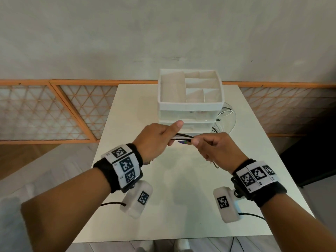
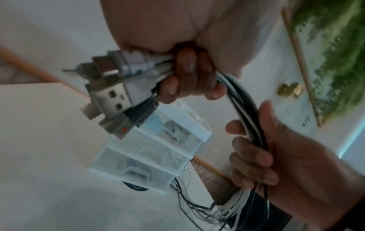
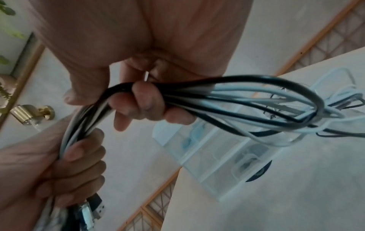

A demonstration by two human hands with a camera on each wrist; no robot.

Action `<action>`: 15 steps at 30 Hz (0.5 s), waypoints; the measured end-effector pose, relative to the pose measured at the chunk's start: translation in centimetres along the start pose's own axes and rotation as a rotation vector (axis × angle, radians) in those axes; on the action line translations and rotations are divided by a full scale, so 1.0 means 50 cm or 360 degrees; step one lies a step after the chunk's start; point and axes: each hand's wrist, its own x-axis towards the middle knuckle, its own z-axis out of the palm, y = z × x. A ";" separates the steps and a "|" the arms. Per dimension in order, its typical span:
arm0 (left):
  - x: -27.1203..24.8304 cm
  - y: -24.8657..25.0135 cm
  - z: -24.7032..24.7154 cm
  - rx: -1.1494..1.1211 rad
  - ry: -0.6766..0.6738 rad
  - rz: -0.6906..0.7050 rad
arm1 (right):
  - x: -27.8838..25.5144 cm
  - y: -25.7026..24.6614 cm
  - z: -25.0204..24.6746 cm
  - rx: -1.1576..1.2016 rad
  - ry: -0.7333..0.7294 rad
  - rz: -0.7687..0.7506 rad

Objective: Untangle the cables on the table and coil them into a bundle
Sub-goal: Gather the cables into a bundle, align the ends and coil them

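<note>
Several black and white cables (image 1: 182, 137) run as one bunch between both hands above the white table (image 1: 181, 188). My left hand (image 1: 156, 140) grips the bunch near its USB plugs (image 2: 110, 93), fingers (image 2: 189, 75) curled round it, thumb raised. My right hand (image 1: 212, 148) grips the same cables (image 3: 197, 96) a little further along. Past the right hand the cables (image 3: 276, 109) fan out in loose loops and trail to the table beside the drawer unit (image 1: 225, 120). In the left wrist view the right hand (image 2: 276, 156) shows holding the cables (image 2: 248, 112).
A white drawer unit (image 1: 189, 106) with an open compartment tray on top stands at the back middle of the table, just beyond the hands. An orange lattice screen (image 1: 54, 110) lines the wall behind. The table's right edge (image 1: 276, 160) is close to my right hand.
</note>
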 end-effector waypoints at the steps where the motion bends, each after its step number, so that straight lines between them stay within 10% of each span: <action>1: -0.003 -0.005 -0.001 -0.0045 -0.0103 -0.0007 | -0.002 0.003 0.000 0.0004 0.0037 -0.0038; 5: -0.013 -0.019 -0.002 -0.0164 -0.0419 -0.0072 | -0.012 0.006 0.012 -0.0027 0.0095 -0.0191; 15: 0.018 -0.005 -0.041 -0.1095 0.0498 -0.0338 | -0.019 0.012 -0.018 0.0136 0.0317 -0.0139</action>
